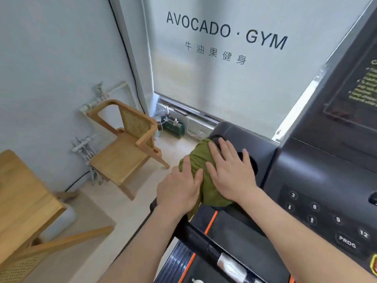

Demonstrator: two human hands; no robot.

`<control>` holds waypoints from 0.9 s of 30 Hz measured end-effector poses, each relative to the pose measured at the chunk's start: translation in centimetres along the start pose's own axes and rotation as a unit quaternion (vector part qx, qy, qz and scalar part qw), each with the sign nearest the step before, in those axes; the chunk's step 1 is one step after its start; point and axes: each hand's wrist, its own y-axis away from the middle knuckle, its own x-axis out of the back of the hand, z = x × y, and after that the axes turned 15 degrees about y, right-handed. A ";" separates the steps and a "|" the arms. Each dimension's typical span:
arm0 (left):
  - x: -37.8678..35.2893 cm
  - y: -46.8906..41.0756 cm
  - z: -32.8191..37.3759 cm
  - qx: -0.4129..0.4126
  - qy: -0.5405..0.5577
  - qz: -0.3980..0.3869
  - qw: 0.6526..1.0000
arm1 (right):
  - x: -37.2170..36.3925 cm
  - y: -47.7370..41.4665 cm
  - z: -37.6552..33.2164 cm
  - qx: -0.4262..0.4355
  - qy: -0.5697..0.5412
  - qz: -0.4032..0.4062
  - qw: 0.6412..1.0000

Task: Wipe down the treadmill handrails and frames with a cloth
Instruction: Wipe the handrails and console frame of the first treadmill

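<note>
Treadmill (295,170) fills the right half of our view, its dark console rising beside a pale roller blind (204,88) lettered AVOCADO · GYM. We stand at its left side, so the left wing of the console sits right under us, within easy reach of both arms. A wooden chair (126,148) stands on the floor to the left, well apart from the machine and clear of the wiping.

The handrail (222,237), black with an orange stripe, runs up from the bottom of the view toward the console. We cannot tell whether it has been wiped.

The green cloth (201,158) lies bunched on that left wing and drapes over its outer edge, just beside a round recess. We judge the bunching makes a thick pad that follows the curved plastic.

Our hands rest side by side on the cloth, flat and unclenched. The left hand (181,188) lies over the outer edge. The right hand (230,172) lies on top with fingers spread, its tips reaching past the cloth onto the plastic. Neither grips; flat palms press the cloth down and let it slide.

The keypad (326,217) sits just right of the right wrist, untouched, and we would do well to keep off its buttons.
</note>
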 end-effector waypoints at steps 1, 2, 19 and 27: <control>-0.1 -1.2 0.6 -0.005 0.006 -0.001 1.000 | -0.1 -0.9 0.5 -0.013 0.001 0.007 1.000; -0.3 -2.4 1.3 -0.010 0.002 -0.004 1.000 | -0.1 -1.8 1.1 -0.026 0.001 0.009 1.000; -4.8 -19.1 13.9 -0.204 -0.161 -0.154 0.953 | 2.5 -5.8 10.0 -0.058 0.222 -0.150 0.962; -6.5 -12.9 13.1 -0.363 -0.112 -0.136 0.915 | 4.5 -1.4 9.7 0.019 0.331 -0.110 0.937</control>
